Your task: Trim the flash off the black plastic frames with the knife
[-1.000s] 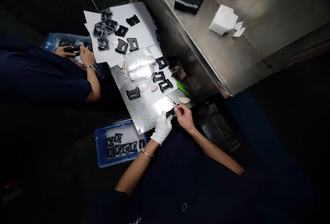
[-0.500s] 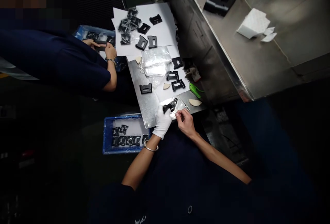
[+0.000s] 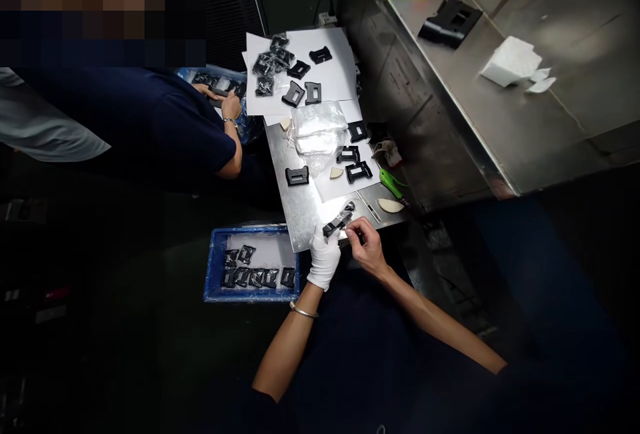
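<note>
Black parts (image 3: 333,225), one held, seven in bin (image 3: 253,299)

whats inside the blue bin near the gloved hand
The blue bin holds clear-wrapped black parts, lying on a white sheet; whatever is beneath that sheet is covered and can't be seen.

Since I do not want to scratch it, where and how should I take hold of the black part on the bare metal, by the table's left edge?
Probably grip the black part by its left and right outer edges, coming from the near side: it lies flat on the metal tabletop, with bare metal before it, while clear plastic lies close to its upper right.
</note>
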The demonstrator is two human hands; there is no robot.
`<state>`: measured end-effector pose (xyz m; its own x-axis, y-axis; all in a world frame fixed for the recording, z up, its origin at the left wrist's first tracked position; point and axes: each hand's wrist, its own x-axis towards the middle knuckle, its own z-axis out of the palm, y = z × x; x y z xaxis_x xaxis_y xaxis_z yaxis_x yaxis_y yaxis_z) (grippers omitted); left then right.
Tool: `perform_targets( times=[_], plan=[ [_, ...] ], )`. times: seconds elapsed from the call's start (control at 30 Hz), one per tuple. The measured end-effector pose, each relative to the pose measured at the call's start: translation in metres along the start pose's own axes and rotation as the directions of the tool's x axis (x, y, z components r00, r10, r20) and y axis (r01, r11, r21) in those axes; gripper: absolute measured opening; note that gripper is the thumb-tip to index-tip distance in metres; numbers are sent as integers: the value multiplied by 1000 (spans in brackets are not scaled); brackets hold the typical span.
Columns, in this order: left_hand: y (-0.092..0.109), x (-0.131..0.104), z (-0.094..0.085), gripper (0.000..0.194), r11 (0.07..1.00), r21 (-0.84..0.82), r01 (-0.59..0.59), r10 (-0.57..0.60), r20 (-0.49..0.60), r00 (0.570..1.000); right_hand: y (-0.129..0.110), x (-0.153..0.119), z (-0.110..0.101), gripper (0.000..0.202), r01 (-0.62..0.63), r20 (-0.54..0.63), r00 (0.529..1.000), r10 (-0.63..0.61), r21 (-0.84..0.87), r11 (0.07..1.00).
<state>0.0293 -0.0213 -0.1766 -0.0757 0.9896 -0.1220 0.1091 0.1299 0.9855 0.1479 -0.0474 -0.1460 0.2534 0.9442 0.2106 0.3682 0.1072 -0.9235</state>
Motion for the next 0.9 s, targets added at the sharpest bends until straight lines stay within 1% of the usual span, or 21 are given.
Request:
perform_targets(
  times=[0.07,0.17,0.23,0.3,0.4,0.47,0.6,0.67,0.7,0.77,0.83,0.9],
  plan=[
    [0,-2,-7,14,995,92,-39,43,-40,998,0,-7,3,13,47,-9,999,-47,23,999],
    [0,-1,-11,11,973,195,-125,137,-50,989,0,-18,11,11,106,41,993,-108,45,993],
    [1,1,-12,16,952,234,-199,206,-6,978,-1,-22,16,10,108,46,993,-111,67,992],
    [3,2,-13,22,928,251,-274,267,63,962,-1,-21,18,10,70,4,997,-71,115,991],
    [7,-1,-13,27,896,257,-362,331,157,931,-1,-15,16,10,0,-53,999,11,214,977],
    [8,-4,-12,32,878,267,-397,350,207,914,-2,-10,11,10,-16,-74,997,34,241,970],
    [13,-6,-10,40,847,297,-442,353,308,884,-4,-5,0,11,43,-90,996,-28,180,983],
    [19,-6,-11,42,823,339,-456,338,354,872,-7,-7,-6,12,81,-62,995,-73,145,986],
    [22,-6,-11,42,802,386,-457,315,377,871,-8,-9,-9,12,91,-47,995,-85,135,987],
    [29,-8,-10,41,748,499,-438,243,408,880,-9,-13,-13,12,94,-26,995,-91,121,988],
    [35,-11,-6,37,709,578,-404,172,414,894,-8,-18,-16,12,95,-24,995,-93,108,990],
    [40,-17,-1,32,720,592,-363,132,396,909,-7,-22,-19,12,108,-32,994,-106,90,990]
  ],
)
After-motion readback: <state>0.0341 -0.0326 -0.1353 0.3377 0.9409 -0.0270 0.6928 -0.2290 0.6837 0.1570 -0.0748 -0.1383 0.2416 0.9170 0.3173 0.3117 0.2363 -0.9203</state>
